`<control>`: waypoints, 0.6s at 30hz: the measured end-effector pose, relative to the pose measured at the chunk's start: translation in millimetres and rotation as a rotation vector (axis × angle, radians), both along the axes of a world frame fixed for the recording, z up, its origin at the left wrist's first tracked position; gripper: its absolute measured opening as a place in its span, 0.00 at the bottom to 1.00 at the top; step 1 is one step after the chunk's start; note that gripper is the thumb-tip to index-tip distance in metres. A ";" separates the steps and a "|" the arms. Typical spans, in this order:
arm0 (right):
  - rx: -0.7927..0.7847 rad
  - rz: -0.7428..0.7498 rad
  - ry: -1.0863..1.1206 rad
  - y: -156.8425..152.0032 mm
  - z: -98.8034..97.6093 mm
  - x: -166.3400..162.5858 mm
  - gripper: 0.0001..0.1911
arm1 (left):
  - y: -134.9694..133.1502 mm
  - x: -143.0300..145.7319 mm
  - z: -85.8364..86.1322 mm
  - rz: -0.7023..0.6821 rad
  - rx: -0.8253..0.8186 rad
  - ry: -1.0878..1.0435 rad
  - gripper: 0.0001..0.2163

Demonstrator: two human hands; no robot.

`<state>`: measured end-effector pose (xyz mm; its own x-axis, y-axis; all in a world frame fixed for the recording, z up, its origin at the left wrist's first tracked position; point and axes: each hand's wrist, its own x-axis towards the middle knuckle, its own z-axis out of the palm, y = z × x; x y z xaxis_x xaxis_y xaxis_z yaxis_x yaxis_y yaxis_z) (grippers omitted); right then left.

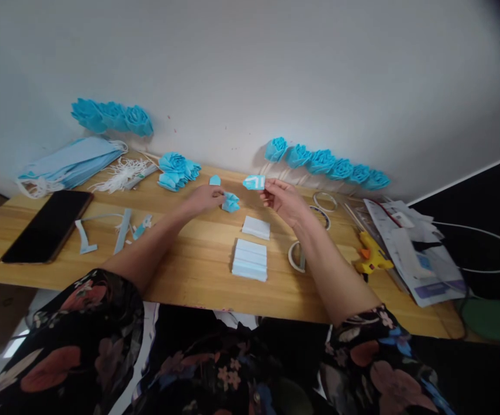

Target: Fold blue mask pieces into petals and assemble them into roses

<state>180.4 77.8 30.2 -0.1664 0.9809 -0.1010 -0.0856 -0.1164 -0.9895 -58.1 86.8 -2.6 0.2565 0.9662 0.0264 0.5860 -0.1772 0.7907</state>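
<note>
My left hand point(204, 200) is closed, its fingertips pinching a small folded light-blue flower piece point(231, 202) just above the wooden table point(189, 230). Between the thumb and fingers of my right hand point(283, 200) is a blue petal piece point(253, 183) with white strips on its face. Just beyond my left fingers lies a loose blue petal point(215, 180). Nearer to me sit a stack of pale-blue folded sheets point(250, 260) and a smaller white sheet stack point(256, 227).
Blue flowers on stems lean along the wall point(321, 161). At left are face masks point(74, 158), white cords point(122, 173), a phone point(47, 226) and cut strips point(122, 230). At right lie tape rolls point(296, 256), a yellow glue gun point(371, 253) and papers point(427, 282).
</note>
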 end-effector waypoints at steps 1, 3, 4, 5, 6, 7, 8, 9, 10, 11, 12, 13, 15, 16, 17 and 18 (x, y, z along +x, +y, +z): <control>0.000 -0.003 0.001 -4.1 -1.3 3.3 0.21 | 0.0 1.0 -0.1 0.015 0.010 -0.011 0.08; 0.021 -0.019 -0.042 -8.3 -6.4 10.0 0.20 | -0.4 3.3 -0.3 0.023 -0.009 -0.054 0.08; 0.033 -0.029 -0.091 -8.9 -9.9 13.4 0.19 | -1.2 4.4 -0.2 0.025 -0.028 -0.085 0.09; 0.048 -0.040 -0.166 -9.0 -13.6 16.5 0.17 | -2.4 5.6 0.2 0.031 -0.050 -0.119 0.10; 0.073 -0.054 -0.277 -9.1 -17.1 19.3 0.16 | -4.0 6.9 0.9 0.038 -0.077 -0.153 0.11; 0.117 -0.081 -0.419 -9.5 -20.2 21.6 0.14 | -6.0 8.2 2.1 0.048 -0.106 -0.184 0.11; 0.184 -0.120 -0.580 -10.5 -22.7 23.3 0.13 | -8.3 9.6 3.7 0.058 -0.132 -0.212 0.11; 0.272 -0.164 -0.735 -12.2 -24.5 24.2 0.12 | -10.7 11.2 5.5 0.065 -0.152 -0.234 0.12; 0.366 -0.199 -0.858 -14.4 -25.6 24.4 0.13 | -13.2 13.0 7.4 0.062 -0.166 -0.250 0.12; 0.450 -0.220 -0.927 -16.9 -26.3 23.7 0.15 | -15.6 15.0 9.3 0.049 -0.174 -0.260 0.12; 0.504 -0.209 -0.932 -19.5 -26.8 22.2 0.18 | -18.0 17.2 10.9 0.029 -0.178 -0.268 0.13; 0.521 -0.167 -0.879 -21.8 -27.3 20.0 0.20 | -20.2 19.5 12.2 0.003 -0.181 -0.277 0.13; 0.459 -0.032 -0.652 -25.1 -29.4 14.4 0.21 | -24.2 24.5 13.4 -0.047 -0.192 -0.306 0.13; 0.404 0.033 -0.516 -26.0 -31.1 11.4 0.22 | -26.0 26.9 13.2 -0.065 -0.197 -0.325 0.13; 0.349 0.084 -0.392 -26.4 -33.0 8.7 0.23 | -27.6 29.0 12.9 -0.080 -0.200 -0.344 0.13; 0.300 0.120 -0.291 -26.4 -34.9 6.4 0.24 | -28.8 30.5 12.4 -0.092 -0.203 -0.358 0.13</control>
